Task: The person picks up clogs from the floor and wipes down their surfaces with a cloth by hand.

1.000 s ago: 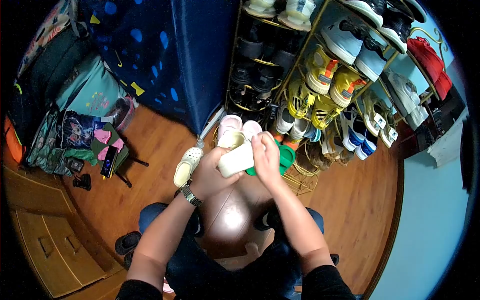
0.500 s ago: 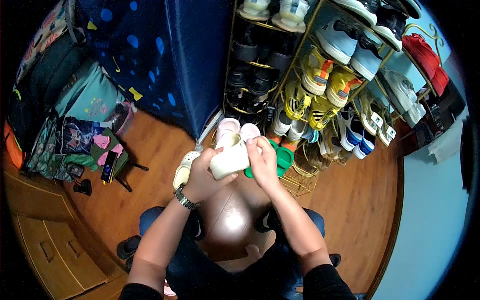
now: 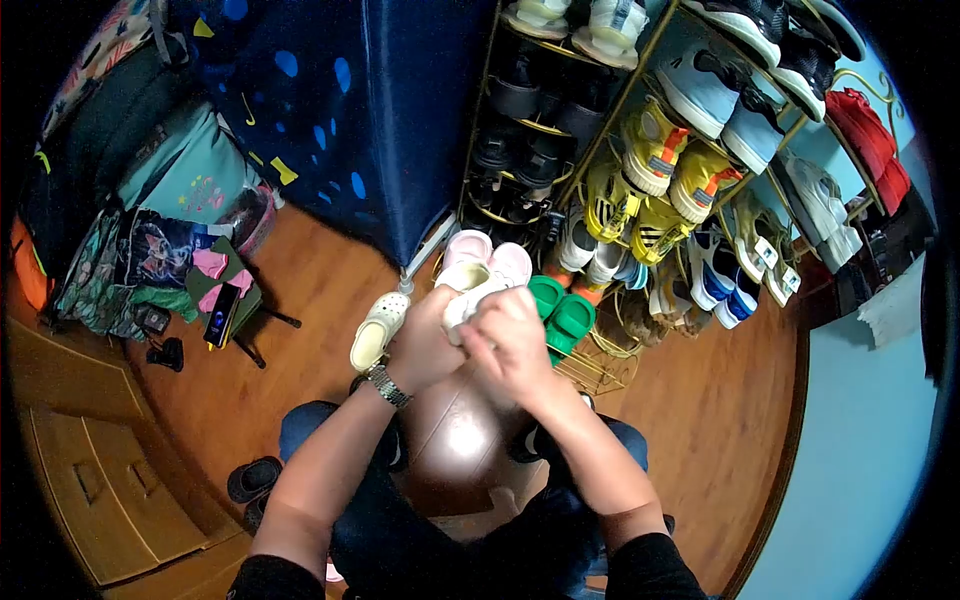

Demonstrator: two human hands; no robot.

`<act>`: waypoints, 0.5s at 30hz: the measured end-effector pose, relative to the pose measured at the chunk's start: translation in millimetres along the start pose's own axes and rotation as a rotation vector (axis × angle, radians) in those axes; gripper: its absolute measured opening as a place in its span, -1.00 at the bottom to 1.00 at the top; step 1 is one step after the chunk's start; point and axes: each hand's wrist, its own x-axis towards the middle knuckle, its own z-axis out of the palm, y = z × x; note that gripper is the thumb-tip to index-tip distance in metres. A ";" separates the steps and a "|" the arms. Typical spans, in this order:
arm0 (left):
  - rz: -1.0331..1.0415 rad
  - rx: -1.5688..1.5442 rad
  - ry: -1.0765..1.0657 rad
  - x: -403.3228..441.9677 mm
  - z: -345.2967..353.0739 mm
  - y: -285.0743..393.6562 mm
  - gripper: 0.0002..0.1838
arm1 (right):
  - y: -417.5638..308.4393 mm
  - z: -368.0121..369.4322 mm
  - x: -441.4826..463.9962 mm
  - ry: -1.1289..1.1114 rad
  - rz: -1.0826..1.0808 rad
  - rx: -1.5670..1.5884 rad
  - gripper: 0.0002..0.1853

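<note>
A cream clog [image 3: 466, 277] is held above the floor, with my left hand [image 3: 425, 340] wrapped round its left side. My right hand [image 3: 510, 340] is at the clog's right side, its fingers curled and blurred by motion; what they grip, if anything, is hidden. The matching cream clog [image 3: 379, 330] rests on the floor left of my left hand. Just beyond the held clog are pink clogs [image 3: 511, 264], and green slippers [image 3: 571, 322] stand to the right of my right hand.
A metal shoe rack [image 3: 570, 190] with many shoes rises ahead and to the right. A blue fabric cover [image 3: 400, 130] stands left of it. At the left are a small stool [image 3: 245, 290] with things on it, bags, and wooden drawers [image 3: 110, 490]. Black shoes [image 3: 254, 480] lie by my left leg.
My right hand has turned over the clog, its fingers now curled and blurred. The clog has tilted and is more covered by my hands. The view has shifted slightly.
</note>
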 end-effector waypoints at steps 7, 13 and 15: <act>0.054 0.086 0.032 -4.9 1.1 8.5 -0.46 | 46.7 17.7 -18.6 0.193 0.649 0.407 -0.82; 0.091 0.092 -0.002 -5.5 -4.3 1.2 -0.50 | 26.8 8.7 -9.4 0.218 0.468 0.243 -0.76; 0.171 0.065 -0.028 -3.0 -2.9 -5.4 -0.52 | 33.5 5.0 -13.3 0.212 0.525 0.261 -0.76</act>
